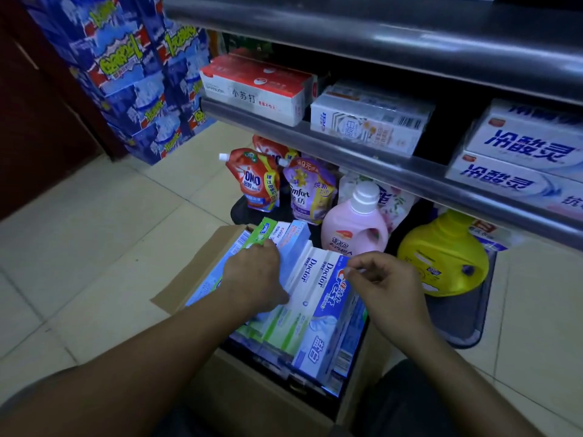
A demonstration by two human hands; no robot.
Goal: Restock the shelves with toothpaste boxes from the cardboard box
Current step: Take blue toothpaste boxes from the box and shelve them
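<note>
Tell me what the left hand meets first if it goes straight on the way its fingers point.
The green toothpaste box standing at the far end of the cardboard box; the left hand looks almost on it, though depth is unclear.

Toothpaste boxes (315, 298), seemingly on edge, in open cardboard box (202, 266).

Forearms (151, 357) bare; dark trouser fabric (410, 402) at knee; grey cloth (19, 408) lower-left.
</note>
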